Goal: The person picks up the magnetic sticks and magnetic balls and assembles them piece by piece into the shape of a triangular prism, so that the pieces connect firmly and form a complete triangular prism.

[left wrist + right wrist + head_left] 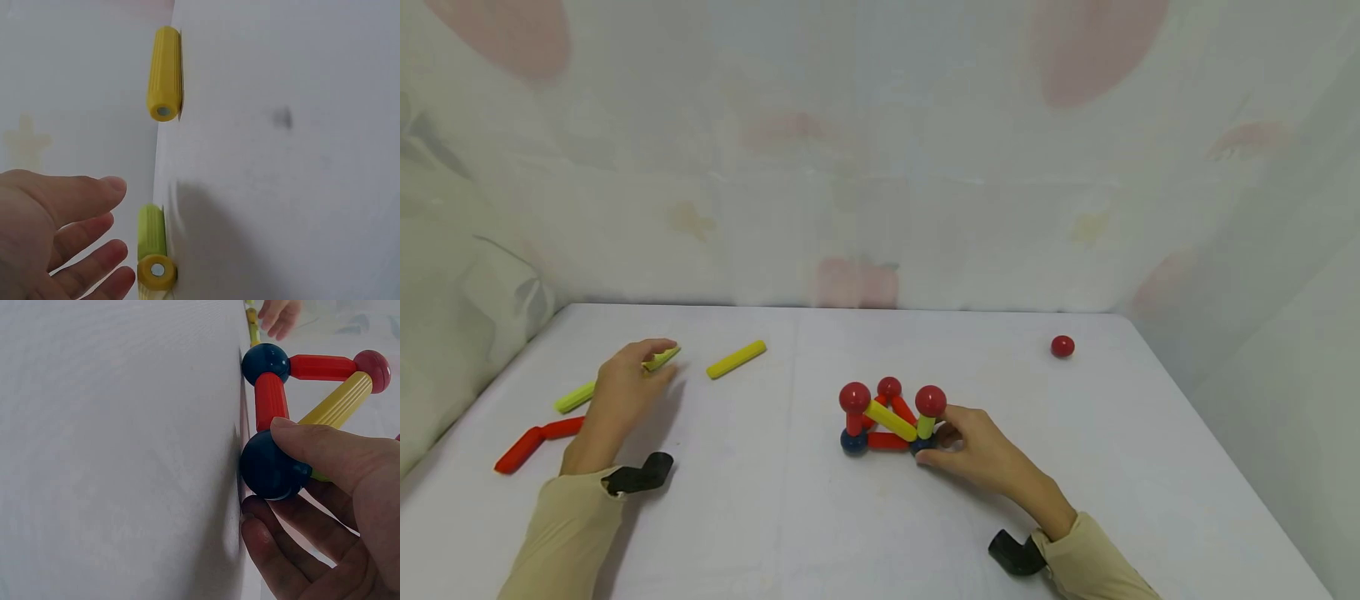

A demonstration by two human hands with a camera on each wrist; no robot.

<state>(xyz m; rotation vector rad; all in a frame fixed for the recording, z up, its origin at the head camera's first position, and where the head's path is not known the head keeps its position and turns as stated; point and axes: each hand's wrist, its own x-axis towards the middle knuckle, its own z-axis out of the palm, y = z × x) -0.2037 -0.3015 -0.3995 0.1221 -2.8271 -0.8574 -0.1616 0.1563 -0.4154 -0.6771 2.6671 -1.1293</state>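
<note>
At the middle of the table stands a small frame of magnetic building rods and balls, with a red rod (889, 442) along its front and a yellow rod (891, 419) slanting across. My right hand (988, 454) grips the frame's near right blue ball (265, 465), thumb on one side and fingertips on the other. A red ball (931, 401) tops the short green rod (926, 427) above it. On the left, my left hand (625, 396) hovers with thumb and fingers spread over a yellow-green rod (662, 358), partly hidden behind the fingers. Nothing sits in its grasp.
A loose yellow rod (736, 359) lies to the right of my left hand. Left of that hand are a green rod (575, 398) and two red rods (520, 451) lying end to end. One red ball (1062, 346) rests near the table's back right.
</note>
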